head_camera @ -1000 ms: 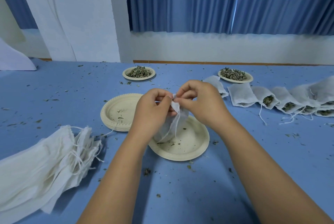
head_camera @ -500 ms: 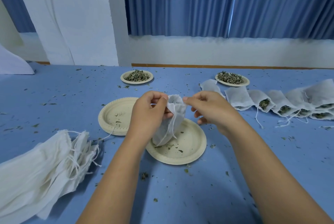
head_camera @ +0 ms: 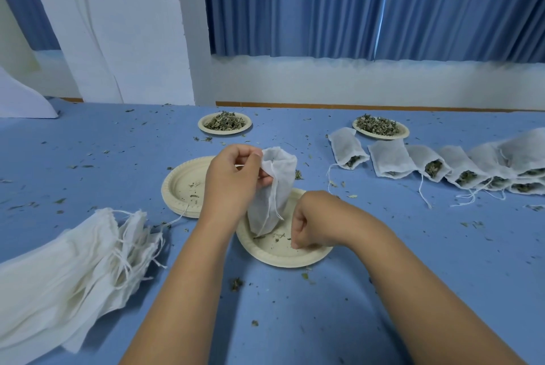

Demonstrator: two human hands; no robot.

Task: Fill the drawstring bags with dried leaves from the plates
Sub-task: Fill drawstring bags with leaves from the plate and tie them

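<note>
Through the head camera I saw the left hand (head_camera: 233,179) raised over the bench (head_camera: 427,270), thumb and fingers pinching the rim of a white drawstring bag (head_camera: 275,188) so that it hung upright with its mouth gaping and its bottom end down on the near plate (head_camera: 298,262). The bag's drawstring (head_camera: 275,202) trailed loose down its front. The right hand (head_camera: 314,221) was lower, just beside the bag, with its fingers curled in and their tips down on that same plate among a few leaf scraps (head_camera: 278,236) — whether they pinched any I could not tell. A stack of plates (head_camera: 182,185) sat just left of the near one, nearly bare, partly behind the left hand. Farther back stood two plates heaped with dried leaves, the left far plate (head_camera: 203,129) and the right far plate (head_camera: 383,137), well apart from each other. A row of filled bags (head_camera: 442,167) lay overlapping along the right side, starting near the right far plate, leaves showing at their mouths. A pile of empty bags (head_camera: 65,261) lay at the near left, strings tangled — crumbs of leaf were scattered all over the blue surface.
</note>
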